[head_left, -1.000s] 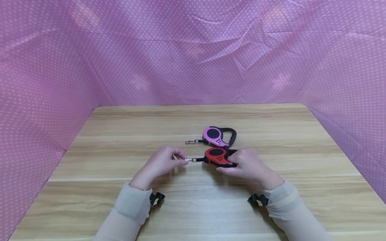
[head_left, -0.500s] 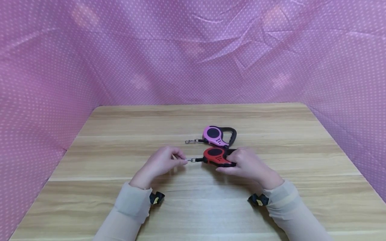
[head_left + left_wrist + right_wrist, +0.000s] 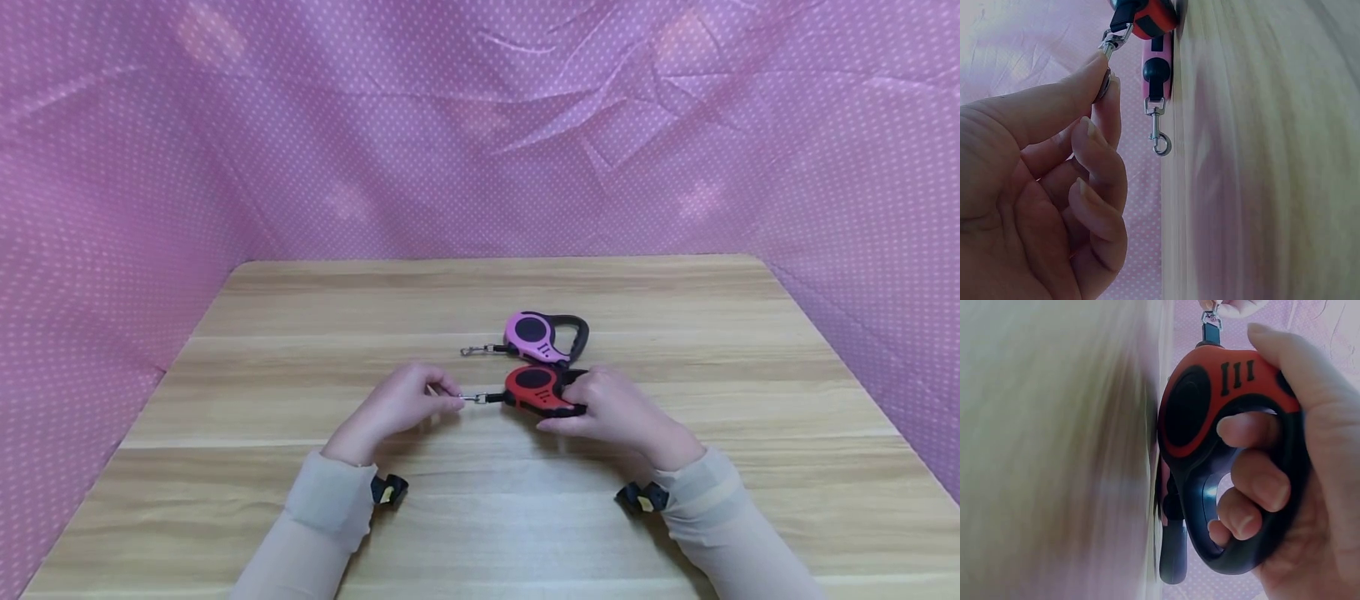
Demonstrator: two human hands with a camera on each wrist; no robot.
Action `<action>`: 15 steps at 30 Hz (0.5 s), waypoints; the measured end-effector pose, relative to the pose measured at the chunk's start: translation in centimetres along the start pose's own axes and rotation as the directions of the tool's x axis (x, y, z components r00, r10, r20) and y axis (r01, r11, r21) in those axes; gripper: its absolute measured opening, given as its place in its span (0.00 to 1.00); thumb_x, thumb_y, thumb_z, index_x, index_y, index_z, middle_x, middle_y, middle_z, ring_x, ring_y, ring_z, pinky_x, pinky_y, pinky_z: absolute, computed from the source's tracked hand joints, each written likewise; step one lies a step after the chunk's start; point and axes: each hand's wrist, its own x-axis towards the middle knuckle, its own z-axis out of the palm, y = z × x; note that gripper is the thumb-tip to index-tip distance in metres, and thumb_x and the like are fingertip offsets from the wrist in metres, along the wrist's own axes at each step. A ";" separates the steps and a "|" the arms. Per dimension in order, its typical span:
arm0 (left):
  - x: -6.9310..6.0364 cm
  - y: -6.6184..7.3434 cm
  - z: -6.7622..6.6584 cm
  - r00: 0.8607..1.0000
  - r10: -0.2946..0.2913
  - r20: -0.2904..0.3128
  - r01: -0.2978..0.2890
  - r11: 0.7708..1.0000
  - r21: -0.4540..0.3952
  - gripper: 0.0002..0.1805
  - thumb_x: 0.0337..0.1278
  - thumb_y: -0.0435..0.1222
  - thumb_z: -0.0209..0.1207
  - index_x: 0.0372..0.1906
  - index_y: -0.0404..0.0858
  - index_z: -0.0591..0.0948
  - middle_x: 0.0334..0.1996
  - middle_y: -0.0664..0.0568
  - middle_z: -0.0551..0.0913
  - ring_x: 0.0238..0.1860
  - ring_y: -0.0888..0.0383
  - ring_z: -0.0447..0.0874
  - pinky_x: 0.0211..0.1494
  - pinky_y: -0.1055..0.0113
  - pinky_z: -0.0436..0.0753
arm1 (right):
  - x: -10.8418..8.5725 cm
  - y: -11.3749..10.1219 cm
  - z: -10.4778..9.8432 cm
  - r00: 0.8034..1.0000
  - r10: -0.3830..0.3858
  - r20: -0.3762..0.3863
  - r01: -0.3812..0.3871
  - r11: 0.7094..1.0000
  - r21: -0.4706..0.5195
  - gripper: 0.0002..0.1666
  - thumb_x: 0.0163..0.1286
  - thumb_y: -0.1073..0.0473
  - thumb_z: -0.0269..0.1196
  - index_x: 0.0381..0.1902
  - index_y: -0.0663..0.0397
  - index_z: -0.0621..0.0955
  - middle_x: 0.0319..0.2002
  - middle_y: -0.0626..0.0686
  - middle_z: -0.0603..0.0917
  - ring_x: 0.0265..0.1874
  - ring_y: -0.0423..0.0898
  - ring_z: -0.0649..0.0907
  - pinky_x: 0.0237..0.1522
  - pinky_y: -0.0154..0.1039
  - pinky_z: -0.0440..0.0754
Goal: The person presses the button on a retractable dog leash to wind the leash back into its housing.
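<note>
A red and black retractable dog leash is between my two hands. My right hand grips its black handle; in the right wrist view the fingers curl through the handle loop. With thumb and forefinger, my left hand pinches the metal snap hook at the leash's end. Only a short black strap shows between hook and casing. Just behind lies a pink and black retractable leash on the table, its own snap hook pointing left. The hook's pinched end is partly hidden by my fingers.
The wooden table spans the space under both hands. Pink dotted cloth hangs behind it and along both sides. A small black device sits at the left wrist, another black device at the right.
The red leash has shifted very slightly left, toward my left hand. Both hands keep their holds, and the pink leash stays where it lay.
</note>
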 end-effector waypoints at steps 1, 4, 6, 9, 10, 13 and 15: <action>0.0 -0.1 0.0 1.000 0.001 0.003 -0.001 1.000 -0.008 0.06 0.57 0.41 0.68 0.37 0.45 0.86 0.32 0.55 0.85 0.30 0.53 0.81 0.35 0.64 0.79 | 0.0 0.0 0.0 1.000 0.005 0.005 -0.005 1.000 0.004 0.32 0.59 0.35 0.69 0.11 0.42 0.66 0.13 0.35 0.62 0.15 0.31 0.60 0.22 0.27 0.59; 0.1 -0.2 0.0 1.000 0.003 0.006 -0.003 1.000 -0.019 0.06 0.57 0.41 0.68 0.37 0.44 0.86 0.32 0.55 0.84 0.30 0.53 0.80 0.35 0.64 0.79 | 0.0 0.0 0.0 1.000 0.023 0.019 -0.023 1.000 0.012 0.31 0.59 0.35 0.69 0.12 0.42 0.67 0.14 0.35 0.64 0.16 0.32 0.61 0.22 0.28 0.59; 0.2 -0.3 -0.1 1.000 0.001 0.008 -0.001 1.000 -0.027 0.06 0.58 0.41 0.68 0.37 0.44 0.86 0.32 0.54 0.84 0.30 0.54 0.80 0.35 0.64 0.79 | 0.0 -0.1 0.0 0.999 0.028 0.030 -0.029 0.999 0.015 0.30 0.58 0.34 0.69 0.12 0.42 0.68 0.14 0.36 0.65 0.16 0.32 0.62 0.22 0.28 0.60; 0.1 -0.5 -0.1 1.000 -0.015 0.016 0.015 0.999 -0.050 0.06 0.58 0.40 0.67 0.38 0.43 0.86 0.32 0.52 0.84 0.28 0.54 0.79 0.33 0.63 0.79 | 0.0 -0.1 0.0 0.999 0.019 0.048 -0.020 1.000 0.007 0.28 0.57 0.34 0.70 0.15 0.41 0.71 0.15 0.36 0.68 0.17 0.32 0.63 0.23 0.28 0.62; 0.1 -0.6 -0.1 1.000 -0.020 0.018 0.021 0.998 -0.057 0.06 0.58 0.40 0.67 0.38 0.43 0.86 0.32 0.51 0.85 0.27 0.53 0.79 0.31 0.63 0.79 | 0.0 -0.2 -0.1 0.998 0.014 0.053 -0.015 1.000 0.003 0.27 0.56 0.34 0.71 0.16 0.41 0.71 0.16 0.36 0.69 0.18 0.33 0.64 0.24 0.28 0.62; 0.2 -0.8 -0.3 0.999 -0.031 0.018 0.032 0.998 -0.053 0.06 0.58 0.40 0.67 0.38 0.43 0.86 0.32 0.51 0.85 0.27 0.53 0.79 0.32 0.64 0.79 | 0.0 -0.3 -0.1 0.997 0.004 0.073 -0.004 1.000 -0.007 0.24 0.55 0.35 0.72 0.18 0.40 0.73 0.18 0.36 0.70 0.20 0.34 0.65 0.27 0.30 0.64; 0.3 -0.9 -0.4 0.999 -0.028 0.015 0.029 0.999 -0.042 0.06 0.58 0.40 0.67 0.38 0.43 0.86 0.32 0.52 0.84 0.28 0.53 0.79 0.33 0.64 0.79 | 0.1 -0.3 -0.1 0.996 0.001 0.089 -0.001 1.000 -0.004 0.23 0.55 0.36 0.72 0.19 0.39 0.74 0.19 0.36 0.70 0.20 0.34 0.65 0.29 0.31 0.65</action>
